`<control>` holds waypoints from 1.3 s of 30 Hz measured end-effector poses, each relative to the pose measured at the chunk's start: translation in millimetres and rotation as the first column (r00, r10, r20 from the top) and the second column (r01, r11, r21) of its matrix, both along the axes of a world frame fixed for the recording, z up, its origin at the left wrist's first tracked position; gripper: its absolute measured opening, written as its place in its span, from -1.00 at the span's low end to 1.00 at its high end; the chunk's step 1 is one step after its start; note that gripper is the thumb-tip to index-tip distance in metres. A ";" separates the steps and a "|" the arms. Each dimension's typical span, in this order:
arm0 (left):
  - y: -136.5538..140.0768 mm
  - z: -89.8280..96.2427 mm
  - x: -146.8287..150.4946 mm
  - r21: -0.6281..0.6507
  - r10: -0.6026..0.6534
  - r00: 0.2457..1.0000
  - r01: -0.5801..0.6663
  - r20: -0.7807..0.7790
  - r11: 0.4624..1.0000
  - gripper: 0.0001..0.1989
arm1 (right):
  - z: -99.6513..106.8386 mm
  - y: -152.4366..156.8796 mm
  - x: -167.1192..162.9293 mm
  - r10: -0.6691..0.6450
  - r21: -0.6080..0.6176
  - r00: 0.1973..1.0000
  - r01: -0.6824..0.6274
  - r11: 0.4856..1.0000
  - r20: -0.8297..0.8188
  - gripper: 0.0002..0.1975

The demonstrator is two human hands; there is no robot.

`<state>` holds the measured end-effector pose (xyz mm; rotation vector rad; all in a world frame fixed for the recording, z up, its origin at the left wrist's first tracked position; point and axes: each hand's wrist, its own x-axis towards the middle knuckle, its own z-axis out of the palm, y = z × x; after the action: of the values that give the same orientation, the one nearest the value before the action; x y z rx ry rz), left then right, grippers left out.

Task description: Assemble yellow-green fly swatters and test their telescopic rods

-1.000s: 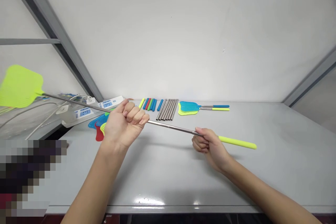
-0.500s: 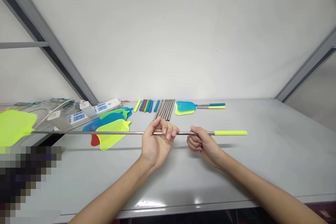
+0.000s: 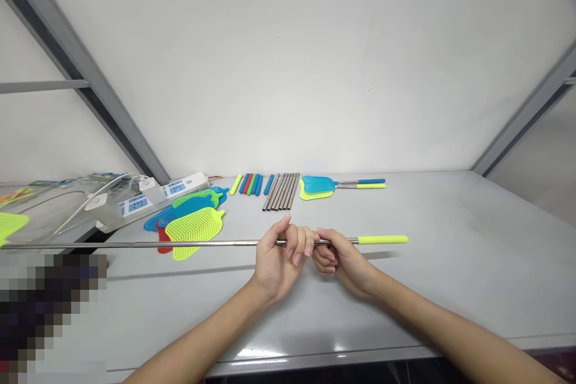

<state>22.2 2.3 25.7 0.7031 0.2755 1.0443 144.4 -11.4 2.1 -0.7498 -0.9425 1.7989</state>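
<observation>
A telescopic fly swatter (image 3: 198,243) stretches level above the table, its thin metal rod drawn long. Its yellow head is partly cut off at the left edge, and its yellow grip points right. My left hand (image 3: 283,258) has its fingers curled round the rod, palm turned up. Close against it, my right hand (image 3: 339,258) pinches the rod just left of the yellow grip. Beyond the rod lie loose swatter heads (image 3: 195,231) in yellow, blue, green and red, partly overlapping.
Several coloured grip sleeves (image 3: 252,184) and several metal rods (image 3: 282,192) lie in rows near the wall. Two swatters with heads (image 3: 317,187) lie to their right. A white power strip (image 3: 189,185) with plugs and cables sits at the left, by plastic bags (image 3: 54,204).
My hands have come together along the rod, the left moving right. The swatter has shifted left and slightly nearer me, so less of its head shows.
</observation>
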 end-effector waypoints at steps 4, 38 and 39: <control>2.1 -0.4 -0.9 -0.038 0.028 0.999 -0.029 -0.023 0.999 -0.50 | 3.7 -0.5 1.0 0.000 0.001 1.000 0.000 1.000 0.020 -0.63; 27.5 41.3 -33.4 -0.237 0.114 0.993 -0.115 -0.017 0.965 -0.55 | 20.7 -1.0 22.5 -0.062 0.072 0.993 0.055 0.996 0.098 -0.59; 28.0 42.0 -34.4 -0.238 0.116 0.993 -0.117 -0.021 0.964 -0.56 | 20.5 -0.8 22.8 -0.066 0.074 0.993 0.059 0.996 0.099 -0.59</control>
<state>-12.2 30.4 67.6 0.4770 0.4455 1.0986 167.2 -12.3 22.7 -0.8235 -1.0332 1.6772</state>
